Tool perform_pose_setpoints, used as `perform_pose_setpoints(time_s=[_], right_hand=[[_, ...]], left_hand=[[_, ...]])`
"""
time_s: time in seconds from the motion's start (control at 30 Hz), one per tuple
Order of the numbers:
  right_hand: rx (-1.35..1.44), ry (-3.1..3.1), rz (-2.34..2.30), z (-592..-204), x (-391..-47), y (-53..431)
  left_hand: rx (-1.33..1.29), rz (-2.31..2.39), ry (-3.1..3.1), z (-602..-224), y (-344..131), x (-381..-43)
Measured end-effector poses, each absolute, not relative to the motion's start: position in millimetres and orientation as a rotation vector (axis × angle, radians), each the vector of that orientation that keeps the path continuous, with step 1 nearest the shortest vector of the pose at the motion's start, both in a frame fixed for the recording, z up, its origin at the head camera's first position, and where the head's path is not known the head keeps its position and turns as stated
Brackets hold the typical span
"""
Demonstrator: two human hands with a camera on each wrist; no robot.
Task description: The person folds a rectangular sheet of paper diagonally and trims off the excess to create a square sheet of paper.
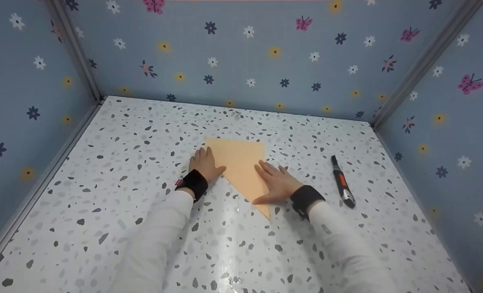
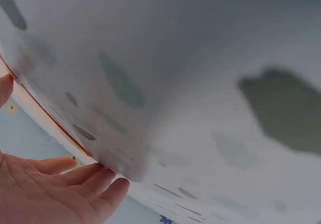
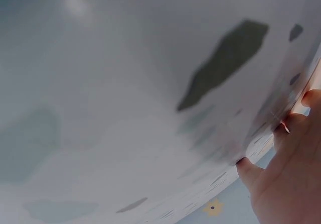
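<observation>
A pale orange sheet of paper lies on the speckled table, with a straight top edge, a slanted lower left edge and a pointed corner towards the person. At its left edge rests the left hand, fingers extended and thumb touching the slanted edge. The right hand lies spread over the paper's right side, its thumb near the lower point. In the left wrist view the left hand shows relaxed fingers by the paper's thin edge. The right wrist view shows part of the right hand against the tabletop.
A black and grey utility knife with an orange patch lies right of the right hand. Blue panels printed with flowers and butterflies enclose the white speckled tabletop at the back and sides. Black bands circle both wrists.
</observation>
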State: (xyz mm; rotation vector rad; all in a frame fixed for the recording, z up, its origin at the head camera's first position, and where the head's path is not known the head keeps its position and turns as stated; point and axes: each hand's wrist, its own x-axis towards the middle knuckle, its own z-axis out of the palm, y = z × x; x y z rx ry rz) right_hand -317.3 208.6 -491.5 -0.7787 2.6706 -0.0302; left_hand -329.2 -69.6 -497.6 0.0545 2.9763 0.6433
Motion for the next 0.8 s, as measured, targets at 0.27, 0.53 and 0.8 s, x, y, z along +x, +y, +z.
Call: perform_pose_setpoints(time_s=[0.27,0.53,0.8], right_hand=[[-0.798,2.669,-0.051,-492,-320,210],[-0.800,2.678,-0.025,-493,-321,210],[-0.814,2.690,-0.023,-491,-317,209]], left_hand=[[0.012,0.690,2.959,-490,-55,-327],[-0.073,0.550,3.015,-487,-49,-328],[-0.023,0.792,2.979,-486,-55,-330]])
